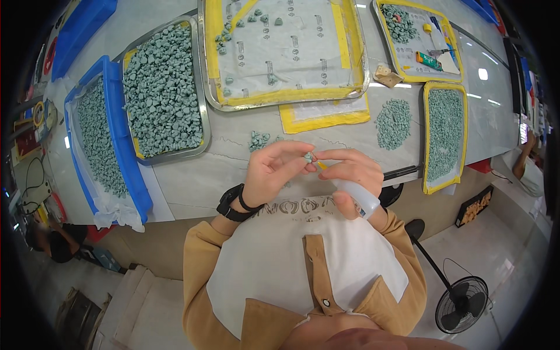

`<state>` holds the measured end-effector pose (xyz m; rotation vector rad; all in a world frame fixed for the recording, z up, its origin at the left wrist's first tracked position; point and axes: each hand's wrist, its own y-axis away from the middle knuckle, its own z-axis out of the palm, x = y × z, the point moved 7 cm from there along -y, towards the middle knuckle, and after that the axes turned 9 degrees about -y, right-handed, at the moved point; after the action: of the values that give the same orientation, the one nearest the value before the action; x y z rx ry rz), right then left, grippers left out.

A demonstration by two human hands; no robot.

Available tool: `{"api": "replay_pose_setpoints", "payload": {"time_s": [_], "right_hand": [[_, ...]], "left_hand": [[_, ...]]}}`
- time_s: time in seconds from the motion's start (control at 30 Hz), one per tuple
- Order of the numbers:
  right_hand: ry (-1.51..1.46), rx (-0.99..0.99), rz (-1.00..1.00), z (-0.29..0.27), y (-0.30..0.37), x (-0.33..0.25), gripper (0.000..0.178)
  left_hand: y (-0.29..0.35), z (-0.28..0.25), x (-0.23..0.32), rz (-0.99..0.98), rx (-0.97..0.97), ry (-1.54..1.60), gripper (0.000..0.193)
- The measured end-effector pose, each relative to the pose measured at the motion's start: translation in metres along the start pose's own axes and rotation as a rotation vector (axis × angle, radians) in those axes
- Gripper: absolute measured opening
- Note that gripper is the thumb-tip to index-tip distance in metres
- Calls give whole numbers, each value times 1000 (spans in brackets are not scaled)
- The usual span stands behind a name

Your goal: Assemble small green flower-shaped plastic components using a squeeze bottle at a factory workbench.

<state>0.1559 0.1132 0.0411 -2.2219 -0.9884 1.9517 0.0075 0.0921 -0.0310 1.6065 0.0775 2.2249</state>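
Just now the left hand [266,174] has its grip pinched narrow on a small green piece [308,157], which sits right at the fingertips, above the near edge of the table [233,128]. Which way that piece points is too small to tell. The right hand [363,169] has its grip curled around a white bottle [357,195], fingers over the top and thumb below. The bottle lies tilted, its long axis running from about half past four to half past ten, and its yellow tip [321,165] points toward half past ten, just beside the green piece. From the fingertips, a small pile [259,140] of similar pieces lies near at ten o'clock, a large tray [309,67] at twelve and a loose heap [394,124] at two.
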Motion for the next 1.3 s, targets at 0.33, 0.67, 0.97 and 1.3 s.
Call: {"api": "replay_pose_setpoints", "payload": {"time_s": [0.33, 0.67, 0.97, 1.3], "right_hand": [[362, -150, 133, -2, 13, 31, 36], [841, 385, 448, -126, 57, 24, 17], [1042, 250, 420, -152, 72, 54, 11], [787, 397, 274, -128, 55, 13, 14]], "left_hand": [[2, -4, -1, 6, 42, -10, 25], [4, -7, -5, 9, 50, -61, 25], [3, -3, -4, 7, 23, -52, 25], [2, 5, -5, -19, -138, -17, 28]]}}
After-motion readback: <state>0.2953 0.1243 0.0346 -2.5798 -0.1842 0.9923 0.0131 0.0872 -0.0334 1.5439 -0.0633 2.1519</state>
